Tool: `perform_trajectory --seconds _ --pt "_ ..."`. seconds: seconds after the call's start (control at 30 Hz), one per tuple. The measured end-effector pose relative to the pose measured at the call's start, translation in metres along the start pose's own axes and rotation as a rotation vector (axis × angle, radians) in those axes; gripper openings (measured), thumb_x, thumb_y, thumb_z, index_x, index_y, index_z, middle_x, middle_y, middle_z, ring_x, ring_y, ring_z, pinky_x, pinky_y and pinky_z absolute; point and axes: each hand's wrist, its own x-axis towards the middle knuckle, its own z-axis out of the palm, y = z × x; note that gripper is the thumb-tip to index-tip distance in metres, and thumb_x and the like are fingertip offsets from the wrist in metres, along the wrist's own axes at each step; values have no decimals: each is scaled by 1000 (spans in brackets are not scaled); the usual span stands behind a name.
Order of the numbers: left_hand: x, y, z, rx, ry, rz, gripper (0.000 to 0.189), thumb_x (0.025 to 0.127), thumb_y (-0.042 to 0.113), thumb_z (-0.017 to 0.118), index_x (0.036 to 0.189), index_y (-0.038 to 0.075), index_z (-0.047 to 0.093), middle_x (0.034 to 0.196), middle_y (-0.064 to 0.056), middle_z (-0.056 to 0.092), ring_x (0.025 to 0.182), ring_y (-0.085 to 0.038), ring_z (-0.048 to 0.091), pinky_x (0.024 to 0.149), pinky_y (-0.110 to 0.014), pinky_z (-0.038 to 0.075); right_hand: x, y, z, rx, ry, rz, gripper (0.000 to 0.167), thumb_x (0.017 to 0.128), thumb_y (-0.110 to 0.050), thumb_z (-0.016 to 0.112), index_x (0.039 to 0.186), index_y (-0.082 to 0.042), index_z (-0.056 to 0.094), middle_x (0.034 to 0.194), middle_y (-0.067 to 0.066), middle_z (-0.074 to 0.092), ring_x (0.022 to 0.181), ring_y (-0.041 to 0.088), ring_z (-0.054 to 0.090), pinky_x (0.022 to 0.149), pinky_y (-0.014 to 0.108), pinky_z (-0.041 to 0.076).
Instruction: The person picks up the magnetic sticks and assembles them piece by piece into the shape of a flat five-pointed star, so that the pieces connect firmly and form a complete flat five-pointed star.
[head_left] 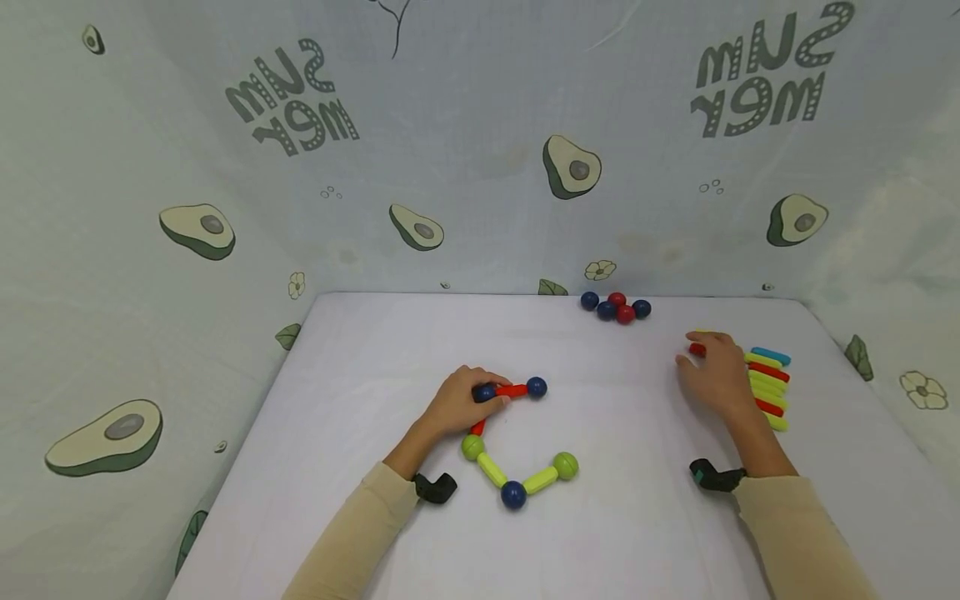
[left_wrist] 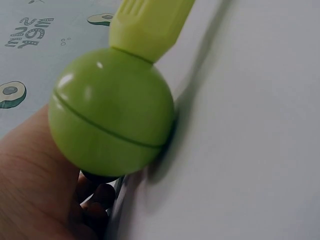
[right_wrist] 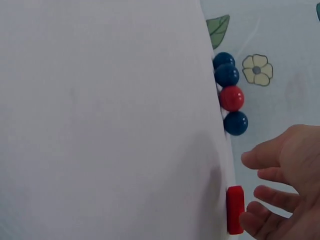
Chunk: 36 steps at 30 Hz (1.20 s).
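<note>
My left hand [head_left: 459, 403] grips a dark blue ball [head_left: 483, 392] of a ball-and-stick chain, fingers around it and thumb beside the red stick [head_left: 512, 390]. That stick ends in another blue ball [head_left: 536, 387]. Below the hand, a second red stick [head_left: 477, 427] meets a green ball [head_left: 472, 447], which looms large in the left wrist view. Yellow-green sticks [head_left: 492, 470] run on to a blue ball [head_left: 513, 495] and another green ball [head_left: 566, 465]. Fingers loosely bent and spread, my right hand [head_left: 716, 372] hovers by a loose red stick [right_wrist: 235, 210]; contact is unclear.
A row of yellow, red and blue sticks [head_left: 767, 385] lies beside the right hand, partly covered by it. Several loose blue and red balls [head_left: 626, 314] sit near the far edge of the white table [head_left: 390, 333]. A printed cloth [head_left: 480, 108] hangs behind.
</note>
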Motion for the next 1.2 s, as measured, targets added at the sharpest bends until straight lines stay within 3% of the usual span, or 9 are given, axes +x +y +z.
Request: perform_trajectory --seconds 0.17,0.53,0.73,0.9,1.2 --pt "0 0 0 5 4 2 28 94 39 71 120 31 76 124 0 71 108 -17 57 93 -39 46 0 11 -2 -42 -20 5 52 98 -10 57 144 10 46 146 43 34 131 61 33 106 75 35" --pt "-1 2 -1 14 -2 5 29 94 39 70 121 30 75 126 -1 70 111 -19 58 95 -40 46 -1 13 -4 -86 -29 73 56 85 7 50 141 14 48 144 46 31 129 63 33 104 75 38" --pt "-1 2 0 8 -3 -2 29 94 39 70 122 31 75 127 -1 70 112 -19 58 96 -41 46 -5 16 -6 -126 -27 82 44 92 2 50 135 15 54 137 44 42 120 60 38 98 72 43" --pt "-2 2 0 11 -4 -3 29 94 40 70 121 32 75 125 1 70 110 -18 57 94 -39 46 -9 14 1 -88 -56 19 39 99 -9 59 133 9 58 131 38 50 113 53 41 94 70 45" --pt "-2 3 -1 9 4 11 29 94 39 69 121 30 75 124 1 71 109 -17 58 94 -39 47 -26 -23 19 55 -155 -51 42 99 -17 66 135 4 60 119 28 60 103 39 54 87 52 54"
